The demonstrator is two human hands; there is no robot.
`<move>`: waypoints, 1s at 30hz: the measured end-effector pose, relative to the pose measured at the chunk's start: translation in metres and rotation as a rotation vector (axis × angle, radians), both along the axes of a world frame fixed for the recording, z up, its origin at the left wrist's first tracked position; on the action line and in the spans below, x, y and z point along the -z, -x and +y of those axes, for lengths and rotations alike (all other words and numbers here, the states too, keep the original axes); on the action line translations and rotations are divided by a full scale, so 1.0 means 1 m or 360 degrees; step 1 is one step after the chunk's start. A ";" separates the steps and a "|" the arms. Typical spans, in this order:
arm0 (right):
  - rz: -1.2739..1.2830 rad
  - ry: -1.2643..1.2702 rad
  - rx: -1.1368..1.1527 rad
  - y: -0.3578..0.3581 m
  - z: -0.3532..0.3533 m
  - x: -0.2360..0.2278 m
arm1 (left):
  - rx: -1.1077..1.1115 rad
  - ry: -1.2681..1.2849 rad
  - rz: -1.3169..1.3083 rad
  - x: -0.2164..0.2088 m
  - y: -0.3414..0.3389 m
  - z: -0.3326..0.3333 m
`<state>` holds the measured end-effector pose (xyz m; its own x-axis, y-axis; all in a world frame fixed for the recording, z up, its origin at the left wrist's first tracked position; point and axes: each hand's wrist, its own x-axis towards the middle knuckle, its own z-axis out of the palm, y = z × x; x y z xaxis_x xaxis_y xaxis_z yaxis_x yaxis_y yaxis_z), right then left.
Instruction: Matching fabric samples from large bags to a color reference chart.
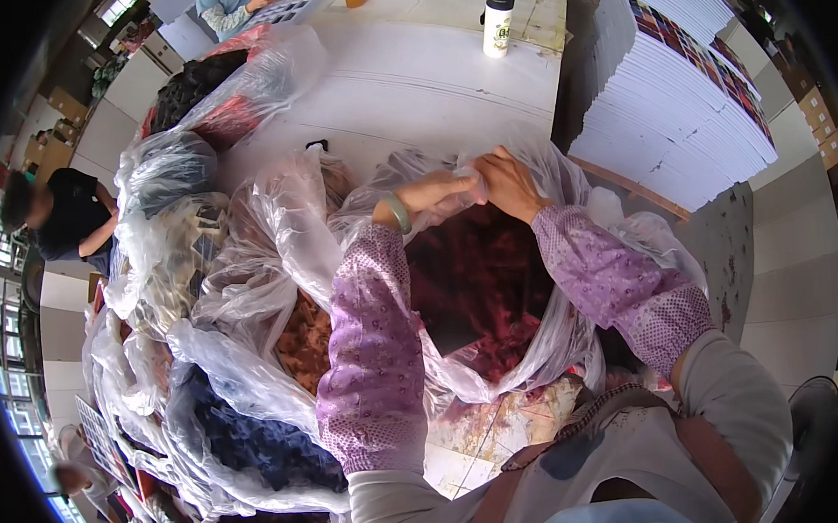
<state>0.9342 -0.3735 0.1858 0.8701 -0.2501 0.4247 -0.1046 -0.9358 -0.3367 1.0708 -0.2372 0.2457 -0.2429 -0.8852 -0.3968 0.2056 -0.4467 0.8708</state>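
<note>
In front of me stands a large clear plastic bag (565,347), its mouth spread wide around dark red, soft-looking material (479,283). At the far side of that mouth my left hand (433,193) is closed on the bunched plastic, a pale green bangle (396,212) at its wrist. Right beside it, my right hand (508,183) has its fingers bent over the same rim and pinches the film. The fingertips of both hands are partly hidden. Purple patterned sleeve covers (378,353) reach over both forearms.
Left of my arm crowd more clear bags, with orange-brown material (305,343) and dark blue material (262,437). Beyond lie a white table (399,83), a black-capped white bottle (498,22) and tall stacks of white sheets (664,113). Several people are at the left.
</note>
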 end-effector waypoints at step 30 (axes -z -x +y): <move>0.0456 0.0167 -0.0059 0.030 0.020 -0.024 | -0.0594 -0.0015 -0.0130 0.006 -0.004 0.044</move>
<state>0.9047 -0.3533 0.2093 0.9659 -0.1837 0.1827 -0.1465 -0.9689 -0.1996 1.0745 -0.1927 0.2398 0.1282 -0.9029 -0.4102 0.2854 -0.3625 0.8872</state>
